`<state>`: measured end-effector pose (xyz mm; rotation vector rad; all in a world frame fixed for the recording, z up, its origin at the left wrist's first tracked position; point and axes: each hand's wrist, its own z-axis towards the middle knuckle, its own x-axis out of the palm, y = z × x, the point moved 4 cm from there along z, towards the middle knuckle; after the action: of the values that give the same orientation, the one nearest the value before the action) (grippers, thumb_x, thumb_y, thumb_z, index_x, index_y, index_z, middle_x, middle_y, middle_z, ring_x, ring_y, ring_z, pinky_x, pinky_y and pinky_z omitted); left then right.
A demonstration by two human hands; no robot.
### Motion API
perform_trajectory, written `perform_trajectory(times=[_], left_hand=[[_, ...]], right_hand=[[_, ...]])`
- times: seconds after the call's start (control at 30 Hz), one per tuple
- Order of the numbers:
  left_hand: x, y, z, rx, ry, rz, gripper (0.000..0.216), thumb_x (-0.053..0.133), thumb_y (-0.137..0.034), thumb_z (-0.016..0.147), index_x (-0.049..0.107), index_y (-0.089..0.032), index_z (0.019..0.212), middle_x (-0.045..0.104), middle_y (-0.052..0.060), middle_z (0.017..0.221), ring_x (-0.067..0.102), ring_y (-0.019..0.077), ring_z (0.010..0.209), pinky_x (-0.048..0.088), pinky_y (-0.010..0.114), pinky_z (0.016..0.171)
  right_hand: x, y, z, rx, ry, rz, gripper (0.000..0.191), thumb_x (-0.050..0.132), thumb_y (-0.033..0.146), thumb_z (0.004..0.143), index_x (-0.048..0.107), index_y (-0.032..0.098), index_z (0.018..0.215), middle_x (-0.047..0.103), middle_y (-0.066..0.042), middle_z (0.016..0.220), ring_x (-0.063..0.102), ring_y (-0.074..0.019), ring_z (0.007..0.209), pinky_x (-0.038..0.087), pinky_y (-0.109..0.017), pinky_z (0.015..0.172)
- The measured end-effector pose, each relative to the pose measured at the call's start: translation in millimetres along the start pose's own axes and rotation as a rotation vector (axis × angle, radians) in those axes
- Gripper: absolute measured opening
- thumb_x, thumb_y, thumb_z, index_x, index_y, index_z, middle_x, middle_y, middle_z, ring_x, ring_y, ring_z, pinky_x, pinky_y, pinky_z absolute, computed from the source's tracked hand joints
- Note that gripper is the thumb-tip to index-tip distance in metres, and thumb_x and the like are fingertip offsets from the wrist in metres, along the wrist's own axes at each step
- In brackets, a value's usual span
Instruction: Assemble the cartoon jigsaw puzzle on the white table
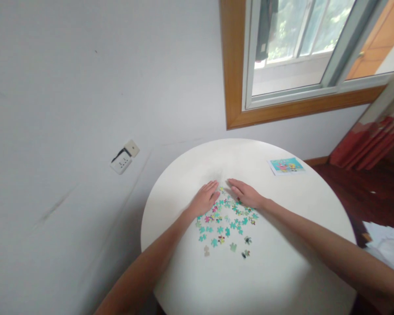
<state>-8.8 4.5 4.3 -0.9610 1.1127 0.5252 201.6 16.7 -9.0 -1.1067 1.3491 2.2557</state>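
Observation:
Loose jigsaw puzzle pieces (pixel 227 231), mostly teal with some pink, yellow and dark ones, lie spread over the middle of a round white table (pixel 249 153). At the far left edge of the pieces rests my left hand (pixel 205 197), its fingers stretched out and pointing forward. My right hand (pixel 247 193) lies at the far right edge of them, fingers extended toward the left hand. Both palms face down, with a small gap between the fingertips. Some pieces next to the hands are partly covered. Neither hand shows anything gripped.
A colourful cartoon picture card (pixel 286 166) lies at the table's far right. A wall with a socket (pixel 121 162) borders the left side. Beyond the table is a wood-framed window (pixel 234 87); a red and white curtain (pixel 374 140) and white papers (pixel 385 243) are at right.

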Motion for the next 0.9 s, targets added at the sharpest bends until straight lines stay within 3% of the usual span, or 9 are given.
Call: perform_trajectory(times=[0.13, 0.23, 0.33, 0.47, 0.57, 0.63, 0.77, 0.9], left_hand=[[4.5, -23.9, -0.4, 0.205, 0.088, -0.021, 0.054, 0.033, -0.047, 0.105, 0.045, -0.018, 0.149, 0.042, 0.011, 0.157, 0.034, 0.0225, 0.149, 0.029, 0.047, 0.124], [2.1, -43.4, -10.8, 0.325, 0.126, -0.077, 0.053, 0.034, -0.047, 0.105, 0.047, -0.018, 0.148, 0.044, 0.011, 0.156, 0.036, 0.0213, 0.148, 0.029, 0.044, 0.125], [-3.7, -52.6, -21.0, 0.356, 0.185, -0.179, 0.055, 0.032, -0.049, 0.105, 0.046, -0.02, 0.15, 0.043, 0.008, 0.157, 0.037, 0.0207, 0.148, 0.029, 0.042, 0.126], [-15.2, -41.2, -40.4, 0.229, 0.129, -0.248, 0.054, 0.029, -0.051, 0.105, 0.044, -0.028, 0.151, 0.046, 0.002, 0.155, 0.04, 0.0209, 0.146, 0.033, 0.042, 0.124], [-20.2, -25.8, -64.4, 0.074, -0.01, -0.141, 0.053, 0.033, -0.049, 0.104, 0.046, -0.025, 0.15, 0.045, 0.005, 0.156, 0.036, 0.0231, 0.148, 0.03, 0.047, 0.125], [-16.6, -24.1, -81.7, 0.016, -0.025, -0.038, 0.059, 0.042, -0.052, 0.101, 0.042, -0.023, 0.153, 0.038, 0.008, 0.16, 0.029, 0.0263, 0.151, 0.026, 0.05, 0.126], [0.0, -44.8, -105.4, -0.039, 0.01, 0.09, 0.064, 0.043, -0.053, 0.101, 0.031, -0.027, 0.158, 0.027, 0.007, 0.165, 0.023, 0.0289, 0.153, 0.023, 0.054, 0.125], [13.1, -67.1, -109.8, -0.064, -0.003, 0.14, 0.071, 0.047, -0.058, 0.098, 0.029, -0.025, 0.158, 0.021, 0.008, 0.167, 0.017, 0.0326, 0.155, 0.021, 0.058, 0.125]], right_hand=[[2.8, 8.1, 6.3, -0.142, 0.083, -0.027, 0.066, 0.023, 0.054, 0.104, 0.051, 0.011, 0.146, 0.053, -0.018, 0.149, 0.046, -0.029, 0.141, 0.034, -0.051, 0.119], [0.1, 17.9, -8.4, -0.196, 0.118, -0.005, 0.064, 0.024, 0.052, 0.104, 0.051, 0.012, 0.146, 0.054, -0.018, 0.148, 0.047, -0.0283, 0.14, 0.035, -0.051, 0.119], [-7.7, 27.5, -30.2, -0.228, 0.136, 0.006, 0.06, 0.028, 0.05, 0.104, 0.05, 0.015, 0.147, 0.053, -0.015, 0.149, 0.048, -0.0265, 0.14, 0.036, -0.048, 0.119], [-18.0, 36.7, -56.0, -0.19, 0.166, -0.011, 0.056, 0.029, 0.046, 0.105, 0.046, 0.018, 0.151, 0.05, -0.011, 0.152, 0.047, -0.0231, 0.141, 0.036, -0.044, 0.12], [-17.7, 45.4, -69.0, -0.149, 0.154, -0.047, 0.055, 0.032, 0.046, 0.105, 0.047, 0.02, 0.151, 0.05, -0.01, 0.153, 0.045, -0.0238, 0.142, 0.035, -0.046, 0.12], [-12.7, 53.3, -75.4, -0.109, 0.114, -0.084, 0.055, 0.036, 0.047, 0.104, 0.048, 0.019, 0.15, 0.049, -0.011, 0.153, 0.043, -0.0257, 0.144, 0.034, -0.048, 0.121], [4.2, 72.0, -87.9, -0.029, 0.044, -0.132, 0.056, 0.038, 0.046, 0.103, 0.046, 0.017, 0.151, 0.046, -0.013, 0.155, 0.04, -0.0275, 0.146, 0.031, -0.05, 0.122], [15.1, 80.0, -97.3, 0.004, -0.004, -0.12, 0.057, 0.04, 0.043, 0.103, 0.044, 0.015, 0.152, 0.043, -0.014, 0.157, 0.037, -0.0287, 0.147, 0.031, -0.052, 0.122]])
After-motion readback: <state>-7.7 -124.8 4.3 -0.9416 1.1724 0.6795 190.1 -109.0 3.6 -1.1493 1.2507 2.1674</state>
